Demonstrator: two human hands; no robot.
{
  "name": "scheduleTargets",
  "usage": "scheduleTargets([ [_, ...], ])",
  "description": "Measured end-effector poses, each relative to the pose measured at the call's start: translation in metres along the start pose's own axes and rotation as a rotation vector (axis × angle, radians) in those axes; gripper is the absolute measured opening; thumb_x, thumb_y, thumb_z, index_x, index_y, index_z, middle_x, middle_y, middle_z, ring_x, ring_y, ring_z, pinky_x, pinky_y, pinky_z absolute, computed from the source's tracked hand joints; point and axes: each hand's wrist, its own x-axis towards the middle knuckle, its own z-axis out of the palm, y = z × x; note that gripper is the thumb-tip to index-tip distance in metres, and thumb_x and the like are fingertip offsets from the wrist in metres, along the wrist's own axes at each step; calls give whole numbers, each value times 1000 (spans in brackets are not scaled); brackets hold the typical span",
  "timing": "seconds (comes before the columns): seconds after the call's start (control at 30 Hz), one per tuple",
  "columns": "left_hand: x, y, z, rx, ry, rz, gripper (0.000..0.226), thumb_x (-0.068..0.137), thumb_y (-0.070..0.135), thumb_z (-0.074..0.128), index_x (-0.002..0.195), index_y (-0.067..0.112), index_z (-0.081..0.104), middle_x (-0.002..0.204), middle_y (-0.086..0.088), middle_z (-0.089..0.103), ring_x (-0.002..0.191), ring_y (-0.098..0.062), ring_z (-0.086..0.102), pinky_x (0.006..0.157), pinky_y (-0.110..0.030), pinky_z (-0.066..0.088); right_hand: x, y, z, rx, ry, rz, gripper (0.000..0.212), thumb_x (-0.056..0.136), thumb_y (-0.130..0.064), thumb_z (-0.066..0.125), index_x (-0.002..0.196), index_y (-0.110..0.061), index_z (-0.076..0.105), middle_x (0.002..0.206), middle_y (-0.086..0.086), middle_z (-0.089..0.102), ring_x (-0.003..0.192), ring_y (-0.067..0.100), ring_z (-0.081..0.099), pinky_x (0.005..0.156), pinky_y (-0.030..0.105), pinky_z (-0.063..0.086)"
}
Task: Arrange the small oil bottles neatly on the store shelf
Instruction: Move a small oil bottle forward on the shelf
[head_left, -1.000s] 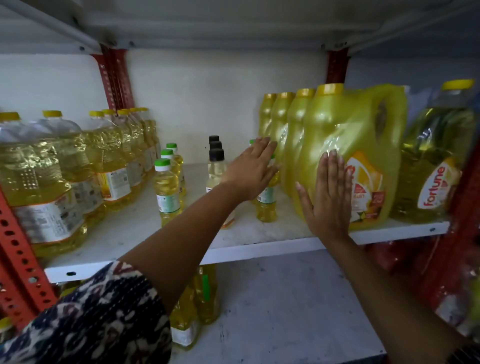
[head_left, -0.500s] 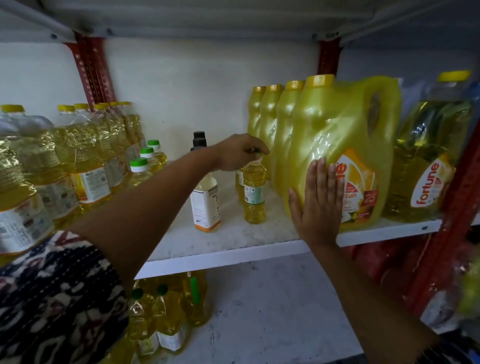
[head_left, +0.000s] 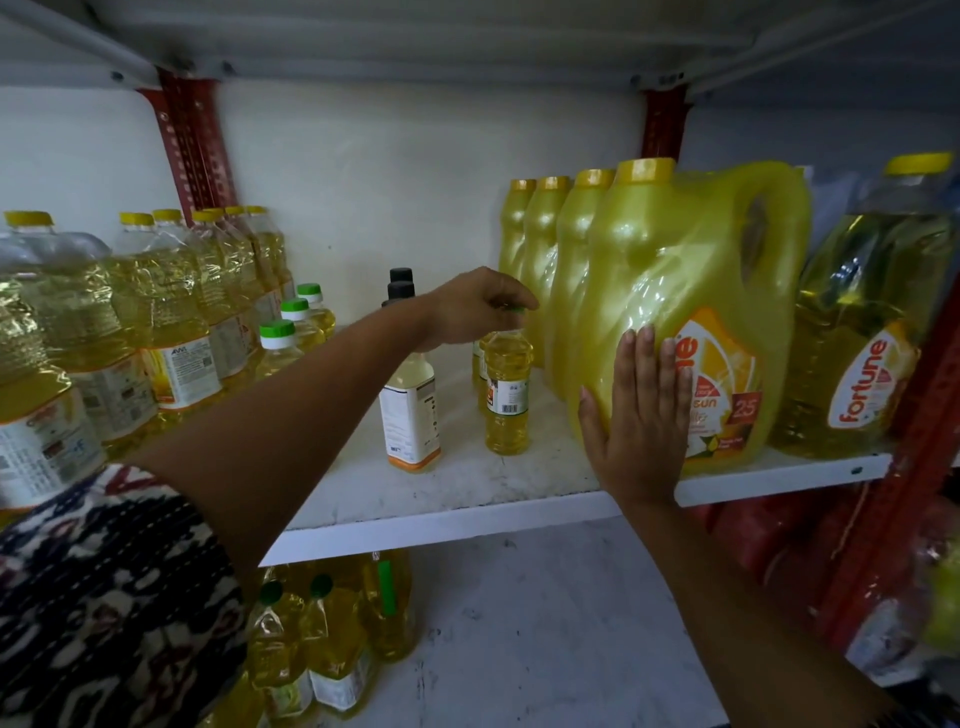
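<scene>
A small green-capped oil bottle (head_left: 508, 395) stands on the white shelf (head_left: 467, 483) near the middle. My left hand (head_left: 480, 306) grips its cap from above, fingers closed around it. Another small bottle sits right behind it, mostly hidden. A row of three small green-capped bottles (head_left: 283, 345) stands further left. A pale bottle with a white label (head_left: 410, 410) heads a row of black-capped ones (head_left: 400, 283). My right hand (head_left: 641, 410) lies flat, fingers apart, against the side of a big yellow jug (head_left: 691, 291).
Large clear oil bottles (head_left: 161, 322) line the shelf's left side. A row of yellow jugs (head_left: 550, 260) runs back on the right, beside a large Fortune bottle (head_left: 862, 332). More bottles (head_left: 322, 634) stand on the lower shelf. Red uprights (head_left: 192, 140) frame the bay.
My left hand went from open and reaching to closed on the small bottle's cap. My right hand stays pressed on the yellow jug. The view shifted slightly.
</scene>
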Motion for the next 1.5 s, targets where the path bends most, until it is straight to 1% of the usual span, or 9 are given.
scheduleTargets([
  [0.1,0,-2,0,0,68,-6,34,85,14,65,119,9,64,121,-10,64,112,-20,60,91,-26,47,0,-1,-1,4,-8,7,72,102,-42,44,158,-11,10,163,9,14,153,23,6,125,43,10],
  [0.27,0,-3,9,57,238,10,39,77,32,73,108,9,68,110,-7,69,99,-17,62,82,-23,48,0,-1,-2,4,-14,9,71,103,-42,43,158,-10,12,163,9,16,152,24,8,124,44,11],
  [0.4,-2,-7,13,-66,158,-33,37,84,24,68,119,13,63,121,-5,61,107,-16,57,75,-16,44,0,-1,-2,2,-1,9,70,103,-42,43,158,-10,13,163,9,16,152,23,8,124,44,11],
  [0.5,-4,-8,14,-82,173,-29,36,85,16,66,120,13,62,123,-9,61,104,-16,57,72,-15,45,0,0,-1,5,0,7,70,103,-42,42,158,-11,12,163,9,16,153,23,7,125,44,11],
  [0.7,-8,-6,19,-77,288,-7,38,76,28,75,109,11,67,108,-8,67,95,-14,60,80,-25,51,0,0,1,10,-3,10,71,103,-43,41,159,-14,8,164,8,16,153,23,5,125,43,8],
  [0.83,-16,-3,20,-47,297,12,38,78,26,73,112,9,67,113,-9,68,102,-19,63,85,-27,51,0,1,0,17,-3,7,71,103,-43,41,159,-14,9,164,7,14,153,23,5,125,43,9],
  [1.03,-33,14,17,-67,290,86,40,77,23,74,113,7,67,114,-10,69,101,-21,67,92,-36,54,-1,1,0,14,-1,9,70,103,-43,42,159,-13,13,163,7,16,153,21,4,125,44,11],
  [1.27,-50,27,25,-29,240,134,41,78,26,72,114,7,67,113,-8,70,99,-17,67,90,-29,54,-1,1,0,22,-15,15,69,104,-44,40,159,-13,12,163,10,21,153,22,5,124,45,12],
  [1.5,-57,26,31,-56,266,129,41,79,28,72,116,10,66,107,-3,69,95,-15,67,85,-22,54,-1,1,0,27,-4,14,68,104,-44,40,159,-14,12,164,8,19,153,21,4,125,43,10],
])
